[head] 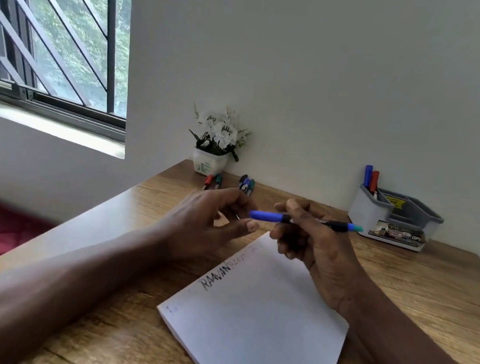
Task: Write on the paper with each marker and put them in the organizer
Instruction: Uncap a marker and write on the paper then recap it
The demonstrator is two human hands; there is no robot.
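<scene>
My right hand (312, 245) grips a blue marker (267, 216) level above the white paper (258, 320), its blue cap pointing left. My left hand (206, 223) hovers just left of the cap with fingers apart, thumb and fingertips close to the cap. The paper bears black writing near its top left edge. A grey organizer (394, 216) stands at the back right of the table with a blue and a red marker (371, 180) upright in its left compartment. Several loose markers (246, 184) lie at the back near the flower pot.
A small white pot of white flowers (214, 148) stands against the wall at the table's back. The wooden table (430, 296) meets the wall at the back. A window is at the upper left, and a red quilted surface lies below the table's left edge.
</scene>
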